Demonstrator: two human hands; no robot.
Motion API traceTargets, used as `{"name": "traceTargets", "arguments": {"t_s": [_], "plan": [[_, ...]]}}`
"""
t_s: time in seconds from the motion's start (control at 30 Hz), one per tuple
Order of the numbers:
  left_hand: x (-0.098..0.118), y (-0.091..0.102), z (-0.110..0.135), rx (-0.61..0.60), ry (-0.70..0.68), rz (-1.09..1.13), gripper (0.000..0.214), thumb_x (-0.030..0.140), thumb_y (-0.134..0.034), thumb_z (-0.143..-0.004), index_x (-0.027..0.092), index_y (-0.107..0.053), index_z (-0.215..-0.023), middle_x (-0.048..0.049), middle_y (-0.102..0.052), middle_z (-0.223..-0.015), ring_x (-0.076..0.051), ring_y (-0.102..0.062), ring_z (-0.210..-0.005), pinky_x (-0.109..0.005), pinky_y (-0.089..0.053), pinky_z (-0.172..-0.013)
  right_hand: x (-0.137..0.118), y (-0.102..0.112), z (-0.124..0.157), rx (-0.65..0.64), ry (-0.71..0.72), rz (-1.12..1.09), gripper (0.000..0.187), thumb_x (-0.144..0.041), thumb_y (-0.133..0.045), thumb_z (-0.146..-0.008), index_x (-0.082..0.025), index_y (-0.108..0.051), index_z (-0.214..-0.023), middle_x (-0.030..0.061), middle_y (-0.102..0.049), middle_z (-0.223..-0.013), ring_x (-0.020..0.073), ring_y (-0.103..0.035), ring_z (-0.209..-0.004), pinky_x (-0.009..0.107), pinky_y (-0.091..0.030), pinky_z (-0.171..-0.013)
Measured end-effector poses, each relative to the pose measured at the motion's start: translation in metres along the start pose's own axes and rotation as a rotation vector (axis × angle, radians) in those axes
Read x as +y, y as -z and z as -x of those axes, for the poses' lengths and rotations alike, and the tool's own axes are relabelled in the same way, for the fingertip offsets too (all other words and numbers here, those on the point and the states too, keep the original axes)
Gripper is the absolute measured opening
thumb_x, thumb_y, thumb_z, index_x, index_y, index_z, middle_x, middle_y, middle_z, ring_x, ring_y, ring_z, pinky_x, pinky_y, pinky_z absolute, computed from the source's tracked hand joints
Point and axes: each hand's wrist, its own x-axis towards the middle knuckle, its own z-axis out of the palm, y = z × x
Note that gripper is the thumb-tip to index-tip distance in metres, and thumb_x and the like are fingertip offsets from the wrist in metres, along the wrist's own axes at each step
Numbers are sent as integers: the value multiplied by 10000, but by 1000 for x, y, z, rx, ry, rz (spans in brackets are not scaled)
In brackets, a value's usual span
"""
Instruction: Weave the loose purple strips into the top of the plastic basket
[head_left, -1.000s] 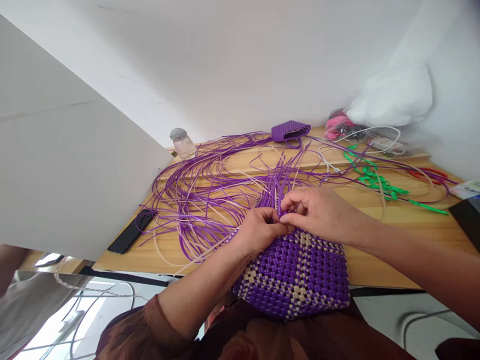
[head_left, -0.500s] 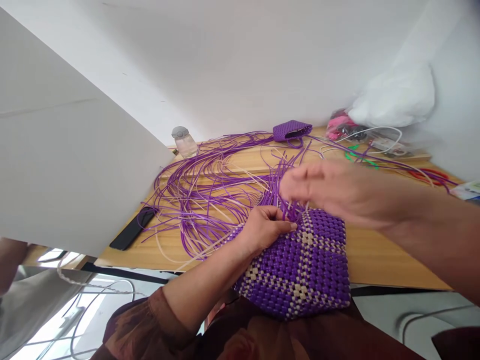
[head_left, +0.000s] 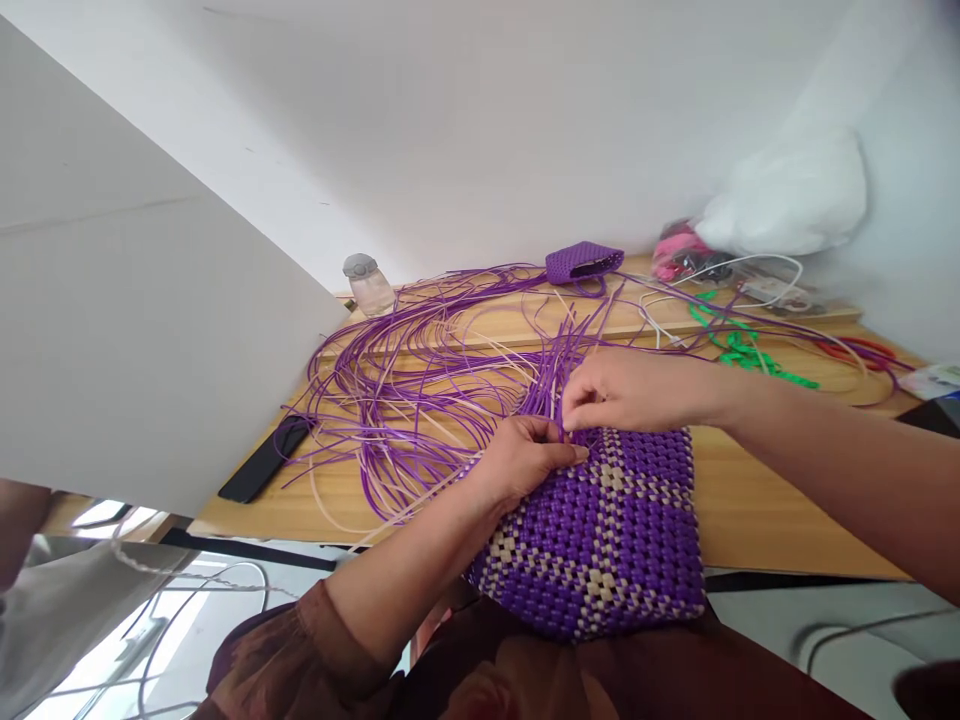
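Note:
A purple and cream woven panel (head_left: 607,530) lies over the near edge of the wooden table (head_left: 750,500), reaching down to my lap. My left hand (head_left: 525,460) is closed on the panel's upper left edge, fingers pinching the weave. My right hand (head_left: 637,390) is just above it, fingers pinched on purple strands (head_left: 555,385) that rise from the panel's top edge. Many long loose purple and cream strips (head_left: 405,390) fan out leftward across the table.
A black phone (head_left: 266,458) lies at the table's left edge. At the back stand a small clear bottle (head_left: 367,283), a small purple woven pouch (head_left: 583,262), a white bag (head_left: 787,200), white cable and green strips (head_left: 742,350). A large white board (head_left: 135,330) fills the left.
My right hand lifted away from the weave and swept up, then came back down to pinch strands at the panel's top edge. My left hand stayed on the panel.

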Motion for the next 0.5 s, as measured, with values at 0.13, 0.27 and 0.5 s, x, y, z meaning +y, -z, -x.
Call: {"name": "traceTargets", "arguments": {"t_s": [0.13,0.27,0.5], "plan": [[1,-1,0,-38,-14,47,250,298,-836,-567,130,-684,-672,29,-589,-602,-73,-451,-547,-259,-338,-612,1,-21,2,-196,47,77,148,-187,-621,-819,-183,-768,-811,-7,-730,-733,131,-626,-667,243,-408,-632],[0,-3,0,14,-67,79,243,235,-853,-551,120,-733,-729,-14,-689,-728,-113,-562,-657,-278,-421,-704,2,-29,-7,-131,64,32,138,-221,-617,-831,-178,-721,-752,-20,-683,-666,113,-578,-606,244,-366,-601],[1,4,4,-30,-48,131,323,321,-886,-594,114,-758,-808,-54,-734,-835,-150,-620,-753,-298,-462,-783,20,-44,-11,-115,70,-153,179,-257,-578,-848,-175,-719,-773,-22,-671,-683,121,-585,-639,237,-387,-612]]}}
